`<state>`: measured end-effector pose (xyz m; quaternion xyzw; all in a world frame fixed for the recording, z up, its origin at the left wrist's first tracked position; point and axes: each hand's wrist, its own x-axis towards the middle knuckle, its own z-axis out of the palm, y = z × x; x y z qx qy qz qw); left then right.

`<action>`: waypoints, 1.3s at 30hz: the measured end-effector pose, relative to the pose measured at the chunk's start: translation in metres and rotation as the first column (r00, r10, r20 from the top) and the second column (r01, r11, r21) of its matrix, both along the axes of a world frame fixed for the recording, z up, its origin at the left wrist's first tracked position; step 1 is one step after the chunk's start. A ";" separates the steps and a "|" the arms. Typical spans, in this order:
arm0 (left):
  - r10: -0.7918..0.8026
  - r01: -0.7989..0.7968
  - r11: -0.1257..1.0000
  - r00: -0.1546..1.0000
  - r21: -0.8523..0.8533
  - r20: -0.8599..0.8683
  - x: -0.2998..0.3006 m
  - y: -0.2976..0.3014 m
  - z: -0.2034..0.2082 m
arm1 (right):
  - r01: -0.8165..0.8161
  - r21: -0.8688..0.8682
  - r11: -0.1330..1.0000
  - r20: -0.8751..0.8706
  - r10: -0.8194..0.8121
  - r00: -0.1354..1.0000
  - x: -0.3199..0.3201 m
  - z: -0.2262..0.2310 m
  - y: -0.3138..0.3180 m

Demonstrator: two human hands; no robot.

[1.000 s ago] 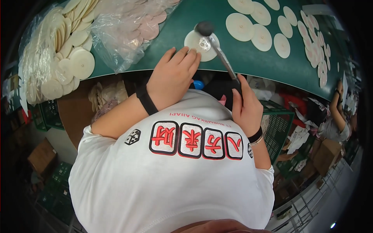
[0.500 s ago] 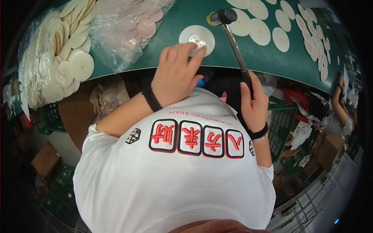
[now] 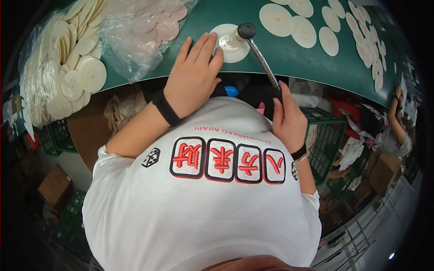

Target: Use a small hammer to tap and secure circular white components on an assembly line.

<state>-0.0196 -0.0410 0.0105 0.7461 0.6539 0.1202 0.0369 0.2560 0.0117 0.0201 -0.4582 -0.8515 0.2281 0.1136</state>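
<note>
On the green tabletop in front of me lies a round cream disc (image 3: 238,55) with a clear, shiny round piece (image 3: 227,42) at its centre. My left hand (image 3: 192,79) lies flat with its fingers stretched out, the fingertips at the disc's left edge. My right hand (image 3: 290,121) is closed round the dark grip of a mallet (image 3: 261,58), which has a metal shaft and a black head. The mallet's head is over the right part of the disc, beside the clear piece; whether it touches the disc I cannot tell.
Several pale discs (image 3: 304,31) are spread at the right of the green table (image 3: 271,67). Plastic bags of cream discs (image 3: 92,74) and pinkish discs (image 3: 167,28) stand at the left. Under the table is a green crate (image 3: 327,140). Another person's arm (image 3: 394,115) shows far right.
The mallet head has come down and left, from beside the disc to over it. My left hand has shifted left, its fingers straightening away from the disc's middle.
</note>
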 end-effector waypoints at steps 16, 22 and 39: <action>0.068 -0.067 0.998 0.996 -0.017 0.055 0.016 -0.010 0.003 | 0.005 0.054 0.999 0.035 -0.007 0.999 -0.003 0.004 0.003; 0.070 -0.081 0.992 0.990 0.092 0.119 0.002 -0.003 0.002 | -0.008 -0.026 1.000 -0.093 0.006 0.996 -0.003 0.013 0.016; 0.096 -0.096 0.995 0.995 0.032 -0.022 0.005 -0.010 0.000 | 0.010 0.208 0.978 -0.266 0.047 0.963 -0.007 -0.002 0.010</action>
